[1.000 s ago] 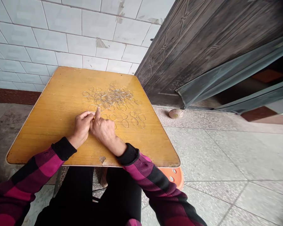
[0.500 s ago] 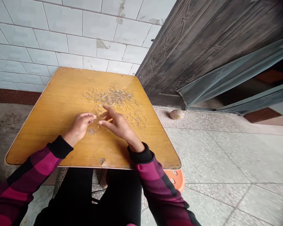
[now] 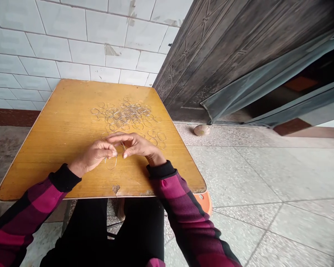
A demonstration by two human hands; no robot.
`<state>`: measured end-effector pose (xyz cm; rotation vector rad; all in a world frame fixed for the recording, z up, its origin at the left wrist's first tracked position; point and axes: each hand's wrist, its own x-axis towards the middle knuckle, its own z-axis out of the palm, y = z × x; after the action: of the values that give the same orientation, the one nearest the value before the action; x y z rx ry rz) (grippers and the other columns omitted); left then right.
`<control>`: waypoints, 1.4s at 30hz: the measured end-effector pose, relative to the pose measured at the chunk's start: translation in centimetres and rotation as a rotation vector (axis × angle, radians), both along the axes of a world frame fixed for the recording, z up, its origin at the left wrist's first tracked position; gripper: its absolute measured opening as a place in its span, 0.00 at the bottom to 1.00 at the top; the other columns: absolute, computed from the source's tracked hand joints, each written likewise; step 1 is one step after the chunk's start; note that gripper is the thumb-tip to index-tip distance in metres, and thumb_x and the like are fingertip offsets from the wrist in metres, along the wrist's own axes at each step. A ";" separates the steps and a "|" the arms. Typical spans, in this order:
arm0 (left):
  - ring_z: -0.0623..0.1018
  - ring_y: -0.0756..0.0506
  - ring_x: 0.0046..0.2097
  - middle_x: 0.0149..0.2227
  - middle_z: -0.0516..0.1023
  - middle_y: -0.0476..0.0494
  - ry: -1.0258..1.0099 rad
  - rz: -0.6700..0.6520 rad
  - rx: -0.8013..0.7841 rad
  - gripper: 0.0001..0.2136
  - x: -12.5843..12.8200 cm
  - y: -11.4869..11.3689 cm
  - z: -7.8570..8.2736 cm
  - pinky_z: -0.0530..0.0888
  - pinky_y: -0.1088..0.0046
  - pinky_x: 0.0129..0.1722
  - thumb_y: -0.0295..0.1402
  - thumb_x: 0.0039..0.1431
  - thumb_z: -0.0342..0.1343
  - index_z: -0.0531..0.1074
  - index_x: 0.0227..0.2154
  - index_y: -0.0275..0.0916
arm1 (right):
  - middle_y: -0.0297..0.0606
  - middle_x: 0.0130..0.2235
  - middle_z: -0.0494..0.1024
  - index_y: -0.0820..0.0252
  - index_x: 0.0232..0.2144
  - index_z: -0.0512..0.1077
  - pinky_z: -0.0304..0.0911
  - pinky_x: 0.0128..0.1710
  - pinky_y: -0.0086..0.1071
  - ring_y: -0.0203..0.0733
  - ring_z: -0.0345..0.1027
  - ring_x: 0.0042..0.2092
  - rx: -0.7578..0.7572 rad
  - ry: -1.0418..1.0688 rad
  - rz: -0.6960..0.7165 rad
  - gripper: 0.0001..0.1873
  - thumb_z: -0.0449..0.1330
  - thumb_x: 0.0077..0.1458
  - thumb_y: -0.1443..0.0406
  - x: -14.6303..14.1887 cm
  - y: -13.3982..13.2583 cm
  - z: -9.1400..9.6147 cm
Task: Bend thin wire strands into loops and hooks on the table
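Currently left hand (image 3: 96,154) pinching wire ring (image 3: 116,162); right hand (image 3: 140,145) close by, thumb spread from fingers; loose wire rings (image 3: 132,112) heaped beyond on wooden tabletop (image 3: 52,141).

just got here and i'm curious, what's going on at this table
A person's left hand pinches a thin ring over a table. The right hand is close by, thumb and fingers apart; whether it touches the left is unclear. A loose pile of more rings lies beyond the hands.
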<state>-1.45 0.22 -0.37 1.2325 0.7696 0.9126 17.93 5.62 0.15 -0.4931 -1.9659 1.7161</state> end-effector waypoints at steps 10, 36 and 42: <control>0.64 0.48 0.27 0.19 0.67 0.47 0.000 -0.016 0.004 0.07 -0.1 -0.2 -0.9 0.63 0.69 0.30 0.35 0.41 0.62 0.75 0.15 0.40 | 0.46 0.54 0.72 0.60 0.41 0.76 0.59 0.55 0.44 0.45 0.66 0.55 0.037 0.019 0.067 0.30 0.68 0.41 0.45 -0.9 0.6 -0.8; 0.59 0.50 0.27 0.18 0.61 0.51 -0.062 0.038 -0.029 0.10 0.6 -0.6 -0.3 0.56 0.69 0.31 0.34 0.41 0.62 0.69 0.14 0.37 | 0.36 0.38 0.73 0.59 0.38 0.74 0.65 0.37 0.31 0.34 0.67 0.36 -0.017 0.258 0.004 0.29 0.69 0.41 0.45 -1.9 0.8 -2.4; 0.63 0.51 0.28 0.21 0.68 0.50 -0.158 0.265 -0.082 0.07 0.6 -0.1 -0.3 0.59 0.71 0.32 0.34 0.40 0.63 0.73 0.17 0.36 | 0.40 0.50 0.73 0.51 0.52 0.68 0.65 0.50 0.39 0.42 0.69 0.51 0.038 0.257 -0.134 0.34 0.70 0.44 0.51 -2.0 0.3 -1.7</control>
<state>-0.89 0.10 -0.71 0.9880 0.8468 1.1682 15.90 5.95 -1.56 -0.3621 -1.7405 1.5707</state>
